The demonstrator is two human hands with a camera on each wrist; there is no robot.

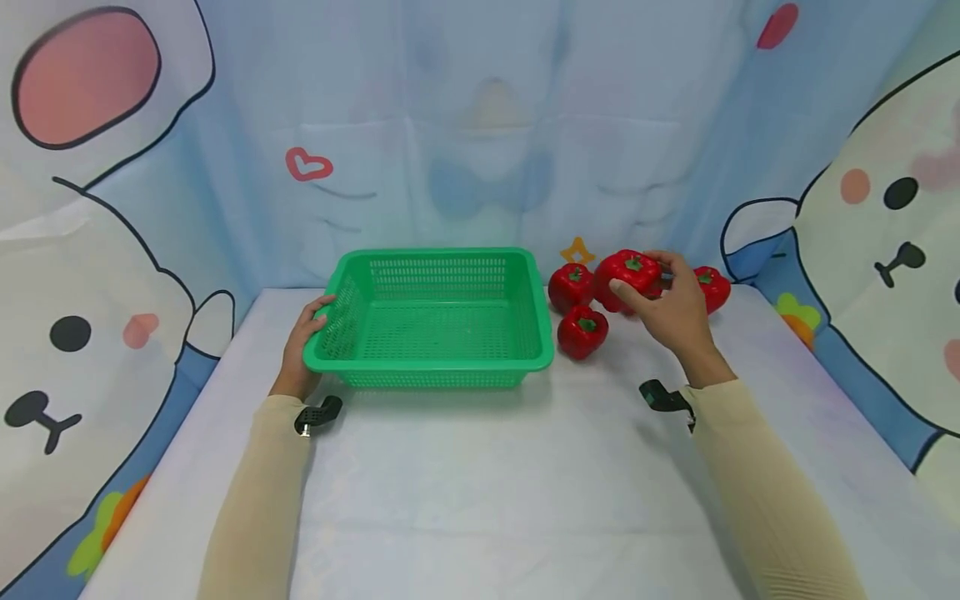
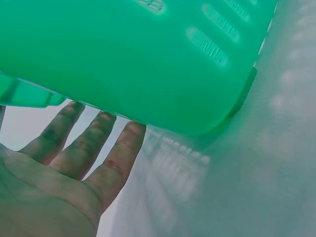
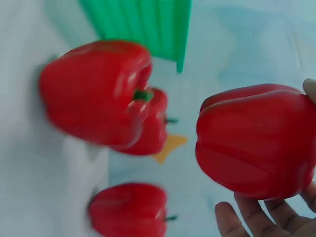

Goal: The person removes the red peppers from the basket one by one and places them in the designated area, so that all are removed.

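A green plastic basket (image 1: 427,367) stands left of several red bell peppers. My left hand (image 1: 298,350) holds its left end at the rim, thumb on top. In the left wrist view, fingers (image 2: 116,158) lie against the outer wall; the thumb is out of sight there. My right hand (image 1: 675,312) grips a large red bell pepper (image 1: 627,273) with a green stem, raised in the right wrist view. Near it sit a bell pepper (image 1: 570,287) at the back, another bell pepper (image 1: 582,332) in front, and one bell pepper (image 1: 712,288) to the right.
A white cloth (image 1: 480,483) covers the table. Behind it hangs a pale blue curtain (image 1: 360,92) with cartoon prints. Small black devices are strapped at both wrists. Red shows just below the held pepper, partly hidden.
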